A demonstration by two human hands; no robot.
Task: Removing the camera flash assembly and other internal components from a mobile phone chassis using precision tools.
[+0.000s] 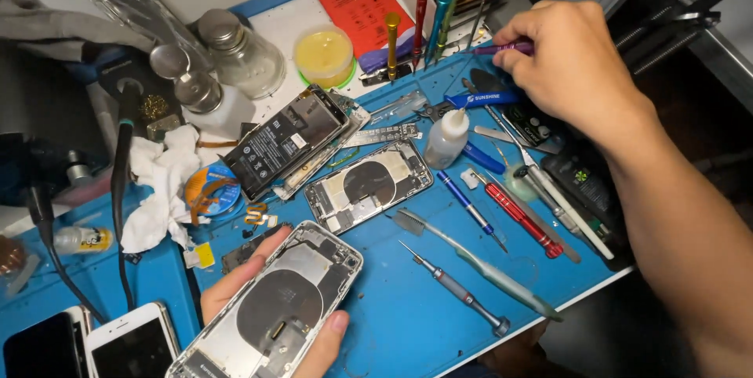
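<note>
Left hand (259, 307) grips an opened phone shell (274, 307) at the blue mat's (408, 315) near edge, coil side up. Right hand (572, 64) pinches a purple screwdriver (502, 49) at the far tool rack, well apart from the shell

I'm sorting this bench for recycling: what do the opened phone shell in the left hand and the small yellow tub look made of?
Opened phone shell: seemingly metal, with a bright silvery frame and a dull grey inner plate; the dark round coil pad looks like film. Small yellow tub: probably translucent plastic, since its yellow contents glow through the wall. Left hand cradles the shell.
</note>
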